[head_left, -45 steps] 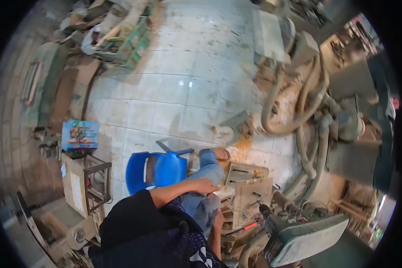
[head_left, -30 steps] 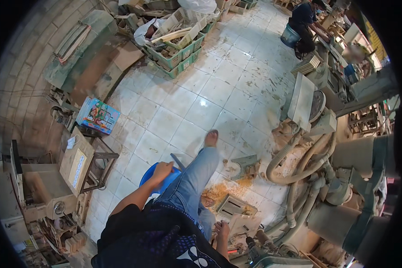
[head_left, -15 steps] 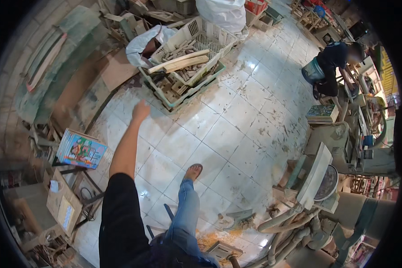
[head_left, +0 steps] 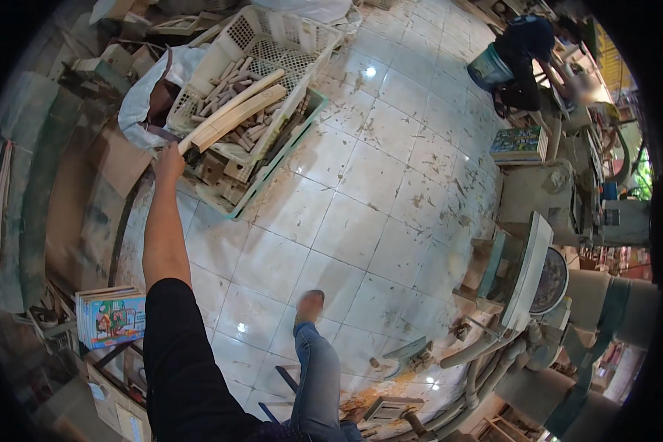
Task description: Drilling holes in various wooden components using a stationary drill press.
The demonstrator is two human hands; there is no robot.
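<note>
My left hand (head_left: 172,160) is stretched toward the crates at the upper left, its fingers closed around the lower end of a pale wooden strip (head_left: 236,102). A second, wider strip (head_left: 241,117) lies beside it across short round wooden pieces (head_left: 225,82) in a white perforated plastic crate (head_left: 296,53). That crate sits in a green crate (head_left: 310,110) that also holds wood pieces. A white sack (head_left: 141,99) with something brown inside leans beside them. My right hand is not in view.
A co-worker (head_left: 525,65) by a blue bucket (head_left: 486,66) bends over work at the upper right. Dusty machines (head_left: 527,269) and hoses (head_left: 486,372) line the right. Printed boards (head_left: 110,318) stand at the lower left. The tiled floor (head_left: 353,214) has scattered scraps.
I have stepped away from the blue chair toward the crates. My left arm has swung up and out, and its hand has reached the wooden strip. My right hand has left the view.
</note>
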